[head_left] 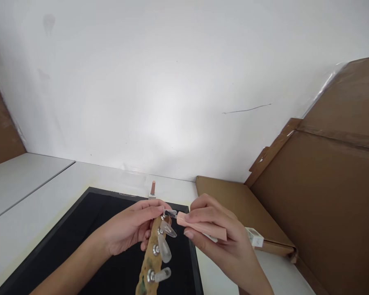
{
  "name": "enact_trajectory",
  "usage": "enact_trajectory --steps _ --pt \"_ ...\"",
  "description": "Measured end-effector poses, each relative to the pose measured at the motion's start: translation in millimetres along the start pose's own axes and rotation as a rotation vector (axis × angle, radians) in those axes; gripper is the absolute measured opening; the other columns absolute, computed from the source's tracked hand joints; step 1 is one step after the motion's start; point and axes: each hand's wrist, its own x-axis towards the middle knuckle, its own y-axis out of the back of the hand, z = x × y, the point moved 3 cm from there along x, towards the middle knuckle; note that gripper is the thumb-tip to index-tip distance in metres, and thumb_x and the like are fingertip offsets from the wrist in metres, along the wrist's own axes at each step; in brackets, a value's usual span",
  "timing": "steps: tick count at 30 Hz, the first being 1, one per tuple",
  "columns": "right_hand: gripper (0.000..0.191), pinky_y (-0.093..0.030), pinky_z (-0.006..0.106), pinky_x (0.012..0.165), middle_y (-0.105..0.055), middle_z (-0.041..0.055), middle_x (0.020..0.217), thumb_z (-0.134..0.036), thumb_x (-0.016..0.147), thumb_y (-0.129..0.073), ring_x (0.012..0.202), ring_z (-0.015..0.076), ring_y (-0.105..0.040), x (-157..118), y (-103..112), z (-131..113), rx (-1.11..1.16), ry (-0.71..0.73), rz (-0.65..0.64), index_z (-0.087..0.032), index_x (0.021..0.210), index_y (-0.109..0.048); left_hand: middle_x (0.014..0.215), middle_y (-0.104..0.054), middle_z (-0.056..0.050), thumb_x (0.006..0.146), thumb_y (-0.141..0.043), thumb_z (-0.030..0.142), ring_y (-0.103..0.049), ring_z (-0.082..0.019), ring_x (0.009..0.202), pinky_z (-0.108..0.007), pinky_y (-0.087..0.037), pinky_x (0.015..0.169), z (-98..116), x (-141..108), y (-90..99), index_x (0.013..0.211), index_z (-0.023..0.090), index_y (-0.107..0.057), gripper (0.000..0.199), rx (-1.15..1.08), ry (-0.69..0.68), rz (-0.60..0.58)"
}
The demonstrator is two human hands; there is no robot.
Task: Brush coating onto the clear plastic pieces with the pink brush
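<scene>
My left hand [138,223] is closed around the far end of a tan, wavy-edged nail display stand [148,262]. Round silver mounts along the stand carry several clear false nails [164,248], which point to the right. Between finger and thumb, my right hand [224,241] grips the long pink cap of a nail polish brush [203,226]. Its dark bristles lie at the farthest false nail [170,212], close by my left fingertips. Whether the bristles press on that nail I cannot tell.
Behind my hands stands a nail polish bottle [153,190] with a pinkish-brown cap. A black mat [89,233] lies beneath on the white table [27,196]. Cardboard [230,196] lies to the right, with a small white box [254,237] by it. A white wall rises behind.
</scene>
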Motion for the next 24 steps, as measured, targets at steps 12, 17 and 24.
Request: enact_trajectory --steps 12,17,24 --pt "0.025 -0.045 0.027 0.050 -0.065 0.0004 0.070 -0.004 0.079 -0.062 0.060 0.0160 -0.057 -1.1 3.1 -2.1 -0.063 0.030 0.088 -0.026 0.089 -0.065 0.064 -0.064 0.000 0.083 -0.067 0.036 -0.046 -0.003 0.041 -0.012 -0.029 0.035 -4.2 5.2 6.8 0.084 0.013 -0.069 0.024 -0.027 0.030 -0.037" --pt "0.022 -0.048 0.027 0.053 -0.066 0.0008 0.072 -0.009 0.081 -0.064 0.064 0.0167 -0.059 -2.6 2.8 -0.3 -0.078 0.029 0.129 -0.028 0.092 -0.067 0.066 -0.066 -0.002 0.084 -0.065 0.033 -0.051 -0.006 0.050 -0.011 -0.035 0.041 -4.5 5.6 6.6 0.084 0.013 -0.072 0.021 -0.065 0.019 -0.038" --pt "0.022 -0.048 0.025 0.055 -0.070 -0.0002 0.075 -0.013 0.089 -0.057 0.062 0.0152 -0.064 -4.2 2.3 6.2 -0.176 -0.089 0.154 -0.028 0.102 -0.066 0.068 -0.067 -0.004 0.082 -0.069 0.032 -0.055 -0.007 0.054 -0.013 -0.039 0.045 -4.3 4.3 7.3 0.087 0.013 -0.073 0.019 -0.093 0.028 -0.032"
